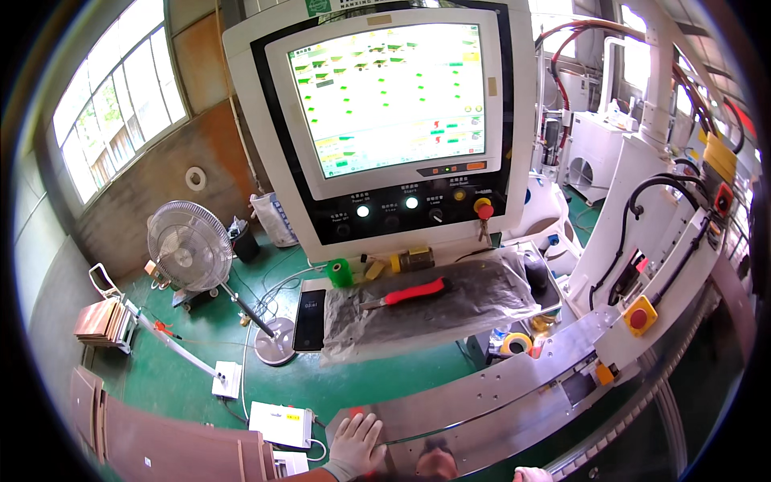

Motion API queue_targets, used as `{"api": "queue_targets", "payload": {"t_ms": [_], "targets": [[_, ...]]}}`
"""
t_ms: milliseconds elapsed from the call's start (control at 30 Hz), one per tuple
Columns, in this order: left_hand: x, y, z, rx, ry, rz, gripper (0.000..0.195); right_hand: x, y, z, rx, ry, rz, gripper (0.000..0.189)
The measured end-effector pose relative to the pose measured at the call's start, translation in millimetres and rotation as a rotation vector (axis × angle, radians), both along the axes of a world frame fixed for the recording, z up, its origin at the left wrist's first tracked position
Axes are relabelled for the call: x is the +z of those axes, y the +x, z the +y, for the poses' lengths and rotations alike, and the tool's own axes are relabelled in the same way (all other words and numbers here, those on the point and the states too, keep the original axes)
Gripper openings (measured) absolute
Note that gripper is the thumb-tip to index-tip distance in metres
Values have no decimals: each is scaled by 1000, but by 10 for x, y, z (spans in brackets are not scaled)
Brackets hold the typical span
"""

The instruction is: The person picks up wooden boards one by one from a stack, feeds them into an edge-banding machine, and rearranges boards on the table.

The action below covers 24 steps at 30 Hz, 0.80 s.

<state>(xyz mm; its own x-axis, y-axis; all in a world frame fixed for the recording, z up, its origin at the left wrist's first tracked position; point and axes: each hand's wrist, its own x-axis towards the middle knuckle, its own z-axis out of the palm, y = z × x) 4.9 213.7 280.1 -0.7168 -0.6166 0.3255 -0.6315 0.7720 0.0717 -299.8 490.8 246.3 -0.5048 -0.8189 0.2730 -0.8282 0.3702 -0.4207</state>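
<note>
My left hand, in a pale glove, lies flat with its fingers spread on the end of a long metal machine bed. At the bottom edge, my right hand shows only in part, and what it holds is hidden. Ahead stands a machine control panel with a lit screen, lit buttons and a red emergency stop knob. On the plastic-covered shelf beneath it lie a red-handled knife or scraper, a smartphone, a green spool and a yellow-and-dark cylindrical item.
A floor fan stands left, near a trolley of boards. Brown panels lie at lower left beside a white box. Hoses and cables run across the floor. A machine arm with a red button rises at right.
</note>
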Motion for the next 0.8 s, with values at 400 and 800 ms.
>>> {"api": "queue_targets", "payload": {"t_ms": [400, 800], "targets": [[-71, 63, 30, 47, 83, -20, 55, -9, -16, 18, 58, 56, -57, 16], [-113, 98, 22, 67, 151, -7, 57, 3, -21, 35, 156, 24, -18, 14]]}}
